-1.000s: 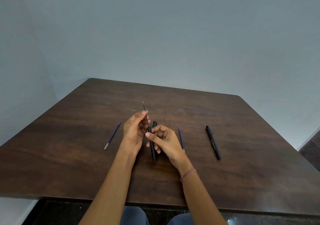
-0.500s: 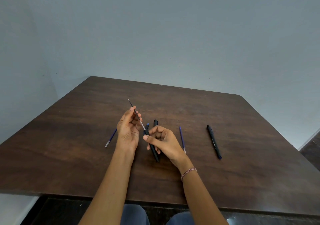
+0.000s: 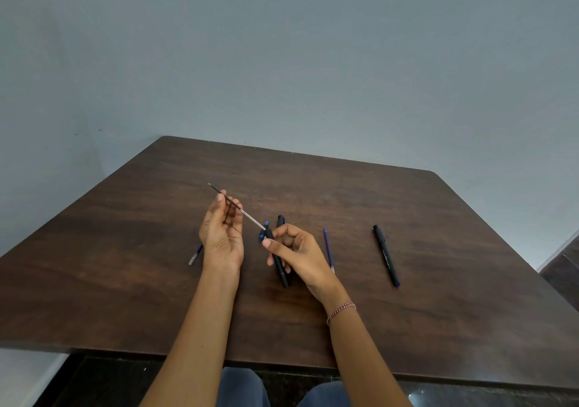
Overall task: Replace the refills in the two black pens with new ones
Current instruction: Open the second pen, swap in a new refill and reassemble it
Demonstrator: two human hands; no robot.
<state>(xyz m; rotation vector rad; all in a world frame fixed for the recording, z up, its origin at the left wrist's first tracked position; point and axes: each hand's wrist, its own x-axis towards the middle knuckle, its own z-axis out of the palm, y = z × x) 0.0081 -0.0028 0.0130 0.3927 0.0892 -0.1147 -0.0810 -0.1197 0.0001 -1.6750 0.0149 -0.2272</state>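
1. Since a second ago the left hand [image 3: 223, 234] has drawn up and to the left, and the old refill [image 3: 238, 207] has swung from near upright to a low slant, most of it now out of the pen barrel [image 3: 277, 261].
2. Left grip: fingertips pinched together on the refill's dark upper part. Right hand [image 3: 299, 254]: thumb and fingers clamped on the barrel, held just above the bench [image 3: 125, 250].
3. Where the rest lies: the pen cap [image 3: 280, 220] sits on the bench behind the right hand; a small blue piece [image 3: 264, 232] shows at the barrel mouth, though I cannot tell what it is. One new refill [image 3: 328, 248] lies just right of the right hand, another refill [image 3: 195, 254] is half hidden behind the left wrist, and the second black pen [image 3: 386, 255] lies untouched further right.
4. Risk, as I judge it: pulling on a slant could bend the thin refill or make it bind at the mouth.
5. Once free, the old refill could be laid beside the new ones and mixed up.
6. That blue piece may drop and roll off.
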